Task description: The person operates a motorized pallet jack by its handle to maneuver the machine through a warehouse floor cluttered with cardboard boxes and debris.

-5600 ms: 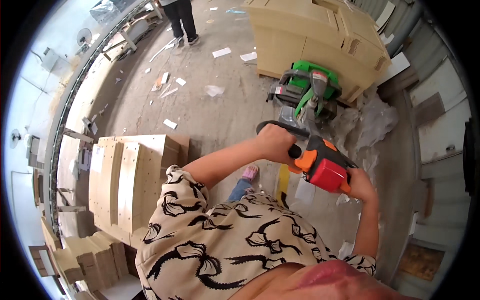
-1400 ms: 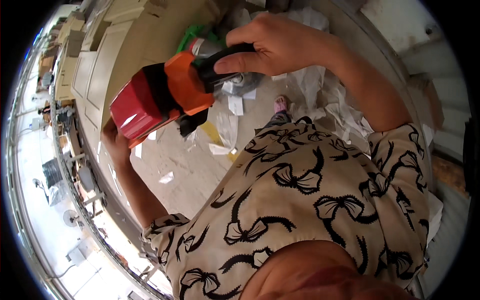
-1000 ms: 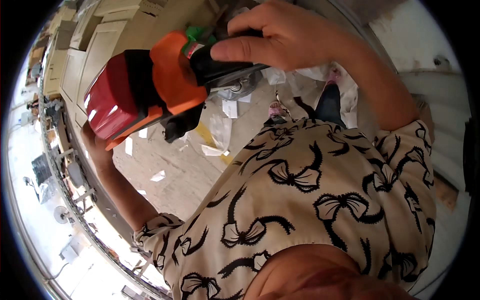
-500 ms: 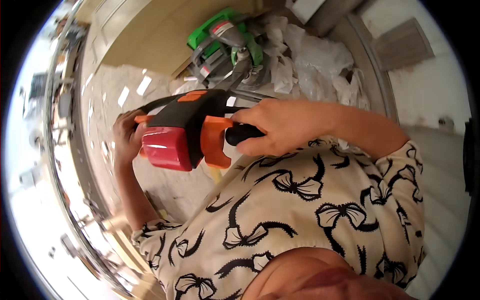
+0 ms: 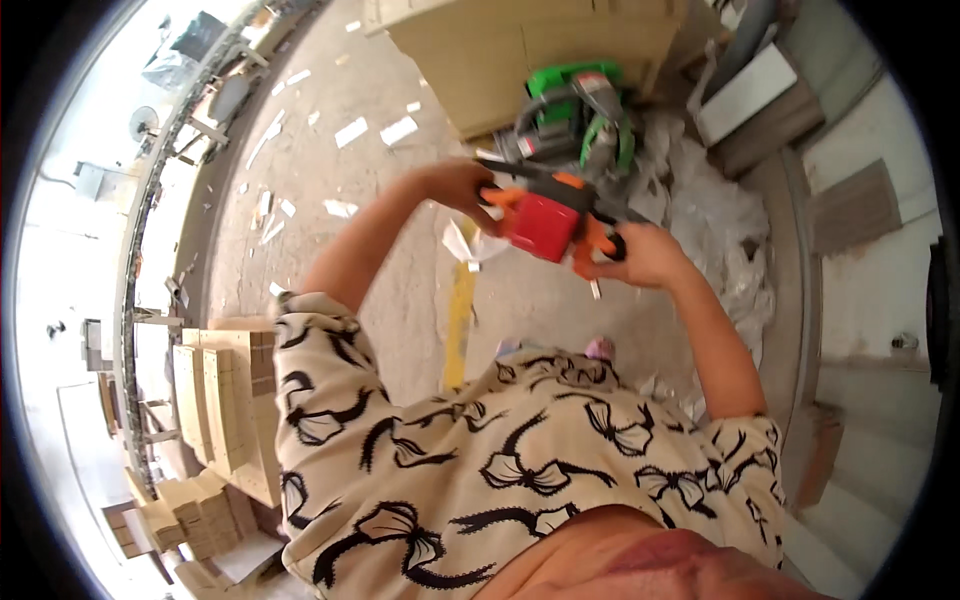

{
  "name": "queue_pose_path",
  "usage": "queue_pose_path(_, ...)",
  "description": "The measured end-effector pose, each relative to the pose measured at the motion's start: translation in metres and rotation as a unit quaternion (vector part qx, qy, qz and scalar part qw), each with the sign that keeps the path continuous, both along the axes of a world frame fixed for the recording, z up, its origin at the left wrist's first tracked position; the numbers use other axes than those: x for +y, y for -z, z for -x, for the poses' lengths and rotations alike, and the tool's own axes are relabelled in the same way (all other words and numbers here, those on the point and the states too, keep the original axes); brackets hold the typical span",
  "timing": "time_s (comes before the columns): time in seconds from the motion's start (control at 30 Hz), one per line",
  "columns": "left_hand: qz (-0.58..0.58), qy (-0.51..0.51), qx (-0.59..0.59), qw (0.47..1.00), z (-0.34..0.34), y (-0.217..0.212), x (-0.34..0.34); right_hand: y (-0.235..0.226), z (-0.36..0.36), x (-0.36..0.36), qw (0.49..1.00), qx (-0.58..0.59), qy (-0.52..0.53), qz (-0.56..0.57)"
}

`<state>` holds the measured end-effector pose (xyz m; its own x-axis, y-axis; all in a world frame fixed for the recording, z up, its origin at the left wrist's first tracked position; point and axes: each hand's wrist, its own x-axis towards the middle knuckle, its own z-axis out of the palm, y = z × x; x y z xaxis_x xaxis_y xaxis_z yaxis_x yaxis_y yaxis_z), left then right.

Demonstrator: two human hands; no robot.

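In front of my body is the control handle (image 5: 542, 232) of an electric pallet truck, with a red button block at its near end, a black head and orange levers at both sides. The pallet truck (image 5: 606, 142), green and grey, stands beyond it. My left hand (image 5: 458, 190) is closed about the handle's left grip, its fingers partly hidden. On the other side, my right hand (image 5: 648, 258) wraps the black right grip, thumb near the orange lever (image 5: 590, 262). Both arms reach out from my chest.
Behind the truck stands a large tan box-like stack (image 5: 550, 50). Crumpled clear plastic (image 5: 705, 205) lies to the right along the wall. White scraps (image 5: 398, 131) and a yellow stripe (image 5: 460, 320) mark the floor. Flat cardboard pieces (image 5: 235, 400) are piled at left.
The handle has gone from close to my chest to farther off, and my arms are more outstretched. More floor and the cardboard piles have come into view. Both hands keep their hold.
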<state>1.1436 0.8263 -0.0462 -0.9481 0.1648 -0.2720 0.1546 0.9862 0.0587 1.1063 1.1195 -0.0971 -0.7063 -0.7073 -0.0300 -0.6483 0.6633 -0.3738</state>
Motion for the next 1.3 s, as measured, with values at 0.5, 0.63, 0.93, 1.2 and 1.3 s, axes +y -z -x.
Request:
queue_pose_path(0.5,0.026,0.067,0.062,0.995,0.020,0.063,-0.028,0.067,0.006,-0.026,0.985,0.025,0.163,-0.041)
queue_pose_path(0.63,0.023,0.070,0.070,0.995,0.010,0.059,-0.029,0.083,0.015,-0.021,0.987,0.026,0.156,-0.030)
queue_pose_path(0.93,0.073,0.029,0.050,0.996,-0.036,0.088,-0.037,0.075,-0.074,-0.047,0.983,0.028,0.180,-0.033)
queue_pose_path(1.2,0.124,0.050,0.028,0.991,-0.123,0.087,-0.054,0.071,-0.184,-0.065,0.984,0.027,0.176,-0.028)
queue_pose_path(1.3,0.122,0.062,0.025,0.990,-0.157,0.093,-0.077,0.081,-0.214,-0.084,0.987,0.038,0.151,-0.024)
